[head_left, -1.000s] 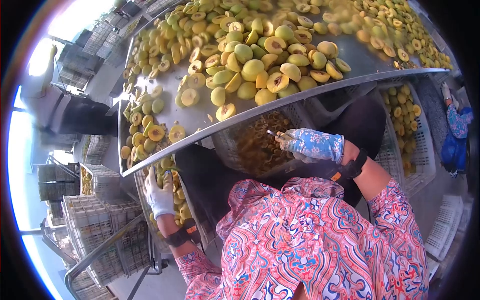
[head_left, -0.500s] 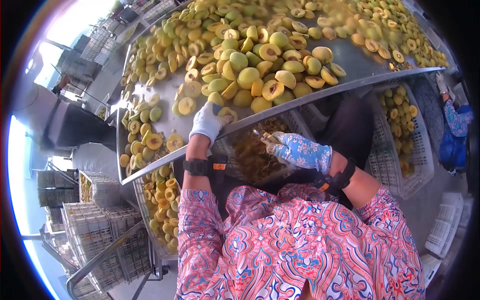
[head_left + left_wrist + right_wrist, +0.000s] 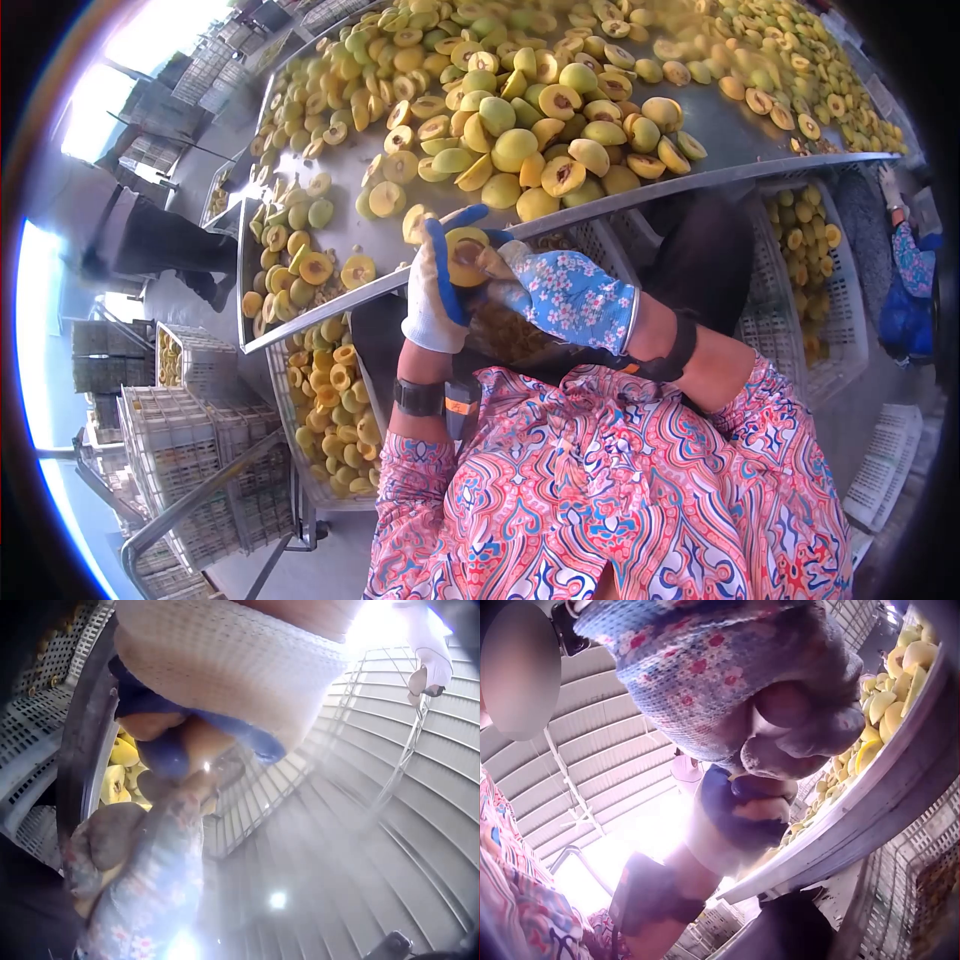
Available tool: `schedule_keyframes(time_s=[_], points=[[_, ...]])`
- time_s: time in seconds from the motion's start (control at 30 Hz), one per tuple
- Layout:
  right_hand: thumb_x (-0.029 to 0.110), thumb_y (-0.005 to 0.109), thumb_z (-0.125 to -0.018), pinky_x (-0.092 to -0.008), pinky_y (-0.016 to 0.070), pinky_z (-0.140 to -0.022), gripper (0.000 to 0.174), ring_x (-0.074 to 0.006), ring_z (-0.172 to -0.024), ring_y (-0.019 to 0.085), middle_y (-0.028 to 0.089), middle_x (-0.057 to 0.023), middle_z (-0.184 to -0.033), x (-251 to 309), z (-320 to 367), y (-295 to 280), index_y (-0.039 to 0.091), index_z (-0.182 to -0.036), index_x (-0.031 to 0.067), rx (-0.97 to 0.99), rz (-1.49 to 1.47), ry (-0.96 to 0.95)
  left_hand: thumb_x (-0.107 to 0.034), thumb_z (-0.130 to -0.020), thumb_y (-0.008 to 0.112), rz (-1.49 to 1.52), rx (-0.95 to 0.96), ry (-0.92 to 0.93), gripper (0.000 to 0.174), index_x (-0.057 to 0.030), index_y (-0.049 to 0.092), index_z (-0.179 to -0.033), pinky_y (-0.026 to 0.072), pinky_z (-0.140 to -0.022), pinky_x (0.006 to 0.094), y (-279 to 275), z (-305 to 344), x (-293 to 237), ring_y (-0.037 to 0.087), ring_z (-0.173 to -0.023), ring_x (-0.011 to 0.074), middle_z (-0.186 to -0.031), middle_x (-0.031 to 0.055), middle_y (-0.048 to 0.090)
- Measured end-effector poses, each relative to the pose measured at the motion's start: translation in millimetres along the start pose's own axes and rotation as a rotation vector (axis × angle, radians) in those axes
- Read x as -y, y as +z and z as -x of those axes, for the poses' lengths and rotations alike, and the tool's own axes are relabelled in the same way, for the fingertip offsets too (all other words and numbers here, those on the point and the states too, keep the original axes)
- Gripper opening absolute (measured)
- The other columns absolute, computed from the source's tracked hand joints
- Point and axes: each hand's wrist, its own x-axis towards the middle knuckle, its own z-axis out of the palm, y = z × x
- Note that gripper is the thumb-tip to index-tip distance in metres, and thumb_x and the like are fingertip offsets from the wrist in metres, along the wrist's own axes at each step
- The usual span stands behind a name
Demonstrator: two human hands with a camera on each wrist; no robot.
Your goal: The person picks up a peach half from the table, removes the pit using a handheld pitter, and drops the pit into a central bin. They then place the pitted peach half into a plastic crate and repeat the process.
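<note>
My left hand (image 3: 435,300), in a white glove with blue fingers, holds a halved yellow fruit (image 3: 466,250) with its cut, brown-centred face showing. Another fruit half (image 3: 414,224) overlaps the far side of that hand. My right hand (image 3: 575,300), in a blue flowered glove, meets the held half at its right side. Its curled fingers (image 3: 802,746) wrap a small metal-tipped tool, now mostly hidden by the glove and fruit. Both hands are over the near edge of the metal table (image 3: 345,300), where many fruit halves (image 3: 515,150) are heaped.
A crate of fruit halves (image 3: 335,410) stands below the table at left, another crate (image 3: 805,250) at right. Brown scraps (image 3: 505,335) lie in a bin under my hands. Stacked crates (image 3: 200,450) and a metal rail stand farther left. Another person's arm (image 3: 900,240) shows at far right.
My left hand went from the left crate up to the tabletop, then came back to the table edge with a fruit half. My right hand moved left and up to meet it.
</note>
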Motion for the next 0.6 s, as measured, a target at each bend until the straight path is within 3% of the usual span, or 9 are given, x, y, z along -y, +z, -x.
schedule_keyframes(time_s=[0.07,0.17,0.37,0.47,0.57,0.6], points=[[0.02,0.051,-0.093,-0.0444,0.0506,-0.062,0.028,-0.0365,-0.077,0.063,0.061,-0.0185,-0.097,2.1,2.8,-3.4,0.056,-0.12,0.0114,0.003,0.063,-0.002,-0.057,-0.096,0.041,-0.072,0.021,0.016,0.062,-0.0036,0.055,-0.123,0.0504,-0.054,0.0191,-4.8,3.9,-0.1,0.064,-0.08,0.0127,-0.097,0.0071,0.064],[0.02,0.052,-0.093,-0.0441,0.0504,-0.058,0.03,-0.0364,-0.072,0.063,0.061,-0.0196,-0.095,2.9,6.3,-0.6,0.054,-0.12,0.0073,0.029,0.11,-0.028,-0.052,-0.097,0.042,-0.098,-0.002,0.06,0.056,-0.0032,0.055,-0.122,0.0515,-0.056,0.0204,-1.1,9.8,0.1,0.064,-0.08,0.0126,-0.097,0.0072,0.065],[0.022,0.053,-0.092,-0.0453,0.0497,-0.058,0.03,-0.0364,-0.074,0.063,0.06,-0.0245,-0.092,18.8,7.5,4.5,0.054,-0.11,-0.0015,0.165,0.012,0.275,-0.04,-0.1,0.044,-0.082,-0.026,0.176,0.046,-0.0004,0.055,-0.12,0.0532,-0.069,0.0261,-2.3,13.5,7.3,0.063,-0.082,0.0143,-0.098,0.0095,0.065],[0.022,0.053,-0.092,-0.0448,0.0495,-0.06,0.026,-0.0366,-0.076,0.063,0.059,-0.0254,-0.092,4.7,14.3,25.5,0.056,-0.108,0.0016,0.081,0.144,-0.044,-0.037,-0.102,0.042,-0.083,-0.043,0.209,0.045,0.0013,0.055,-0.121,0.0527,-0.073,0.028,-9.2,12.9,16.4,0.062,-0.082,0.0152,-0.098,0.0104,0.065],[0.021,0.052,-0.093,-0.0434,0.0495,-0.062,0.025,-0.0364,-0.078,0.062,0.058,-0.0257,-0.093,9.4,7.3,32.0,0.056,-0.11,0.0035,-0.112,0.065,-0.238,-0.037,-0.101,0.044,-0.066,-0.105,0.201,0.043,-0.0003,0.056,-0.12,0.0518,-0.073,0.0269,-8.9,12.4,23.3,0.062,-0.081,0.0145,-0.097,0.0101,0.066],[0.024,0.051,-0.095,-0.0417,0.0488,-0.06,0.028,-0.0331,-0.072,0.062,0.059,-0.0204,-0.085,12.8,7.6,31.4,0.056,-0.111,0.0022,-0.102,-0.028,-0.116,-0.039,-0.102,0.043,-0.091,-0.139,0.225,0.046,0.0009,0.056,-0.12,0.0522,-0.073,0.0275,-7.4,10.3,26.1,0.062,-0.081,0.0156,-0.098,0.011,0.066]])
